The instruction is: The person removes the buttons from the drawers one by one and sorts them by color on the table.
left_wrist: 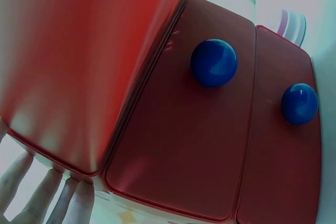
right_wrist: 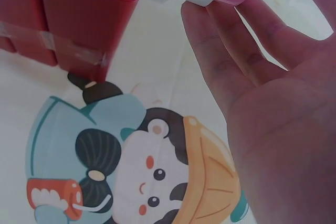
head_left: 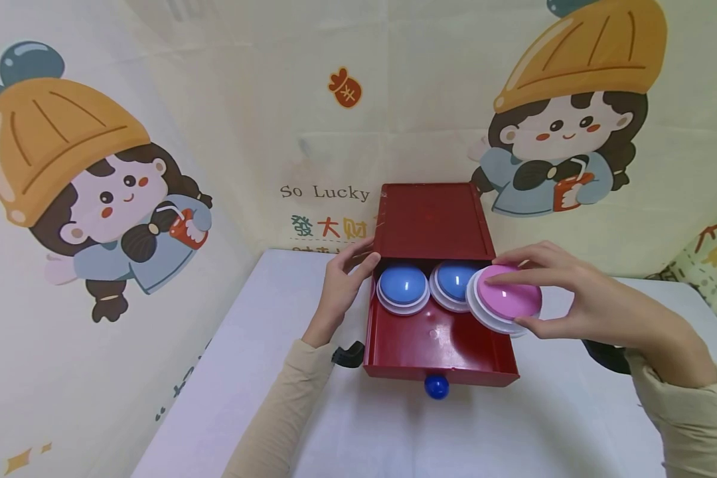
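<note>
In the head view a red drawer box stands against the back cloth with its top drawer pulled out. Two round blue push buttons on white bases lie inside, a left one and a right one partly covered by a pink push button. My right hand holds this pink button by its edge, thumb at the near side and fingers across the far side, over the drawer's right part. Along the box's left side, my left hand rests with fairly straight fingers.
A blue knob sticks out from the open drawer's front. Two lower drawers with blue knobs show in the left wrist view, a middle one and a bottom one. Beyond them is a striped round object. A white cloth covers the table.
</note>
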`<state>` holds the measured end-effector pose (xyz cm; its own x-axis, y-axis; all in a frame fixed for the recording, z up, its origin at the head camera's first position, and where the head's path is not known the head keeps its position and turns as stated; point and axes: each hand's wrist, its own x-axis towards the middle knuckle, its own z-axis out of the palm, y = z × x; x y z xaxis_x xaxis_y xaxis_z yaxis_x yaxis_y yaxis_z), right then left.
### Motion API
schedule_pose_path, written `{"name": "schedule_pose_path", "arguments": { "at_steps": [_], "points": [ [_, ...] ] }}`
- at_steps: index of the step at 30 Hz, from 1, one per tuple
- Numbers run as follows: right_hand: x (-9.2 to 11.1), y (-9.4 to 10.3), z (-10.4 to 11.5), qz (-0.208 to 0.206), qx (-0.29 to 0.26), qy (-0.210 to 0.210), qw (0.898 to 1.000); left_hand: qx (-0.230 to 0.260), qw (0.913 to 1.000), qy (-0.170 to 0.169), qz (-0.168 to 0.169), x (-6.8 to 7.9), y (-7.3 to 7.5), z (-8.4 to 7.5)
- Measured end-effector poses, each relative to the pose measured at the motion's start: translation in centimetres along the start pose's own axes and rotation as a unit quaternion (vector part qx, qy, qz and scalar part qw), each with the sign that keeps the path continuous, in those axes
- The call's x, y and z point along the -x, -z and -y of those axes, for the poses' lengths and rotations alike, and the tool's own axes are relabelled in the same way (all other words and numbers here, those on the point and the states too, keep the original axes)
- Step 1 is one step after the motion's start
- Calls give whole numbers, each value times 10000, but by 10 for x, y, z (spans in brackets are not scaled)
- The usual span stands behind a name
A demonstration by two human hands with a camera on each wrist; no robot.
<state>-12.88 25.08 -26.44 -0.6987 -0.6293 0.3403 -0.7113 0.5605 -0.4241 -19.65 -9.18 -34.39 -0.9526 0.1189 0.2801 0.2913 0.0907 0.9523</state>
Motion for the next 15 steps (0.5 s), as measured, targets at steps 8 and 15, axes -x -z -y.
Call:
{"name": "schedule_pose_path", "arguments": {
  "at_steps": [8, 15],
  "points": [
    [8, -1, -4, -89, -183, -310, 9993, 2, 10000, 35, 6, 1, -1, -1],
    [14, -2, -11, -225, -32, -244, 9994, -44, 10000, 48, -17, 1, -1, -2]
  ]
}}
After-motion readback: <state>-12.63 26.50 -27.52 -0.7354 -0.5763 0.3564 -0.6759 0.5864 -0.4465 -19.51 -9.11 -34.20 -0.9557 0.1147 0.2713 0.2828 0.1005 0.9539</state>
